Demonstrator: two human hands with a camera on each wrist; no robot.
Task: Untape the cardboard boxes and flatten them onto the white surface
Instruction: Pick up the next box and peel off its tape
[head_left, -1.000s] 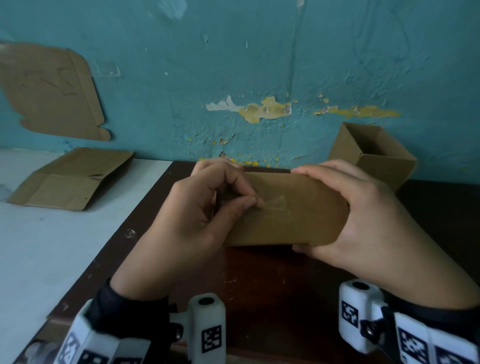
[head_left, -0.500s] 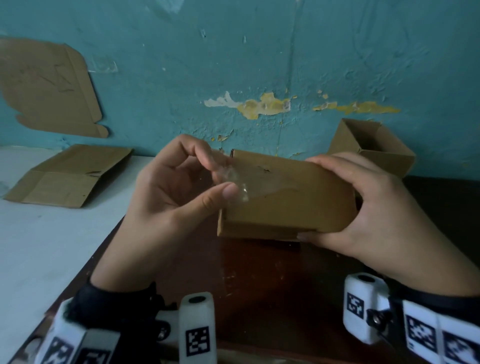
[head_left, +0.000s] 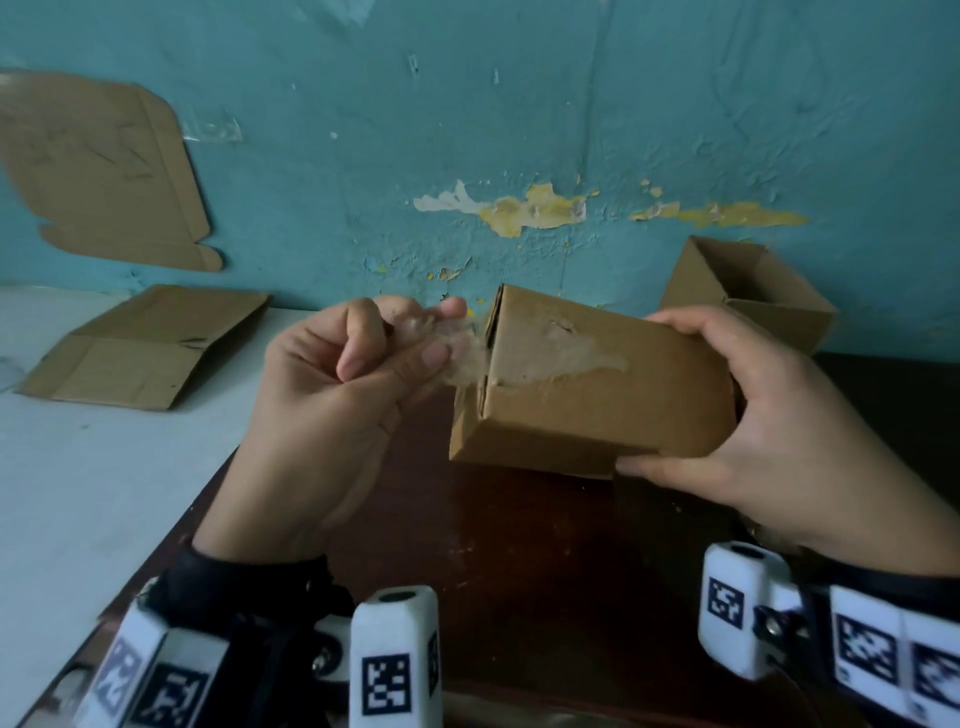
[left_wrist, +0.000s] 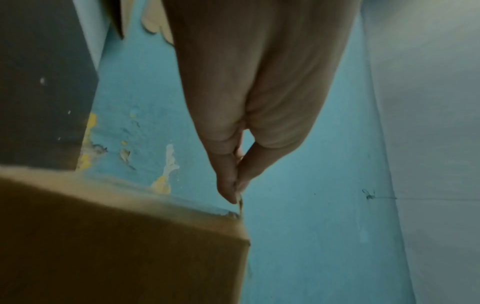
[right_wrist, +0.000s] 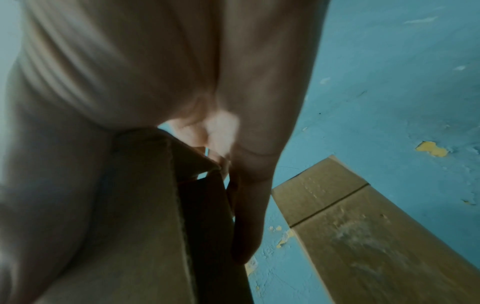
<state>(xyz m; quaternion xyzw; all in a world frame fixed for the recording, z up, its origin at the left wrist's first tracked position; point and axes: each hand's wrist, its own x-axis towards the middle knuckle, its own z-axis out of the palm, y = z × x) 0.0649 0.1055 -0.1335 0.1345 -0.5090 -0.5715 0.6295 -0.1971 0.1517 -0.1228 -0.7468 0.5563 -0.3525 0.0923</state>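
The right hand (head_left: 769, 415) holds a small brown box (head_left: 587, 384) up in the air over the dark table (head_left: 519, 545). Its fingers curl over the top of the box and its thumb sits under the near bottom edge. In the right wrist view, the fingers (right_wrist: 246, 205) wrap round the end of the box (right_wrist: 145, 205).

The left hand (head_left: 343, 405) is just beside the left end of the box. Its thumb and fingers pinch a strip of clear tape (head_left: 457, 353). The tape stretches from the fingers to the left end of the box, where it is stuck. A shiny patch runs across the top of the box from that end. The flaps at the left end are a little bit apart. In the left wrist view, the fingertips (left_wrist: 233, 185) are pressed together on the thin tape right above the corner of the box (left_wrist: 124, 236).

A second box (head_left: 748, 291) sits at the far right of the table, against the blue wall (head_left: 519, 104). Its top is open.

To the left of the table is the white surface (head_left: 78, 493). A flat box (head_left: 145, 348) lies at its far edge, near the wall. Another flat piece of cardboard (head_left: 98, 171) leans up on the wall above it.
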